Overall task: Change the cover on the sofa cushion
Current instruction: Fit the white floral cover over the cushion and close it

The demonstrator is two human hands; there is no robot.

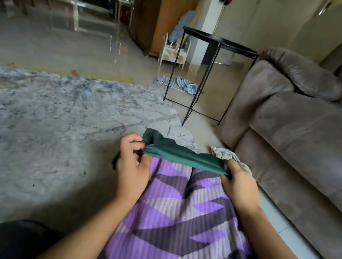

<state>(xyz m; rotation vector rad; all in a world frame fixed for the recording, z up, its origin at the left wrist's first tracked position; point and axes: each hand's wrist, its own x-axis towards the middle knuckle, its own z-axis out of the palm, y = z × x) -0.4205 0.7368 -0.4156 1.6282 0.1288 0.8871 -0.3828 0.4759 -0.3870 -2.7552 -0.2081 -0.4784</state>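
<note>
Bunched green cover (pixel 179 155) at far edge of purple cushion (pixel 174 222); left hand (pixel 132 163) and right hand (pixel 242 186) pinch its ends, stretching the opening taut, likely to slide it.

Single head-worn view, forward and down, close over the hands (pixel 185 175), sofa (pixel 297 129) at right

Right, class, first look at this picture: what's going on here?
A person sits beside a sofa with a purple patterned cushion lying lengthwise on the lap. Both hands hold a bunched green cover at the cushion's far end: the left hand pinches one side and the right hand grips the other. The cover sits only at that end. Whether it is going on or coming off cannot be told.
</note>
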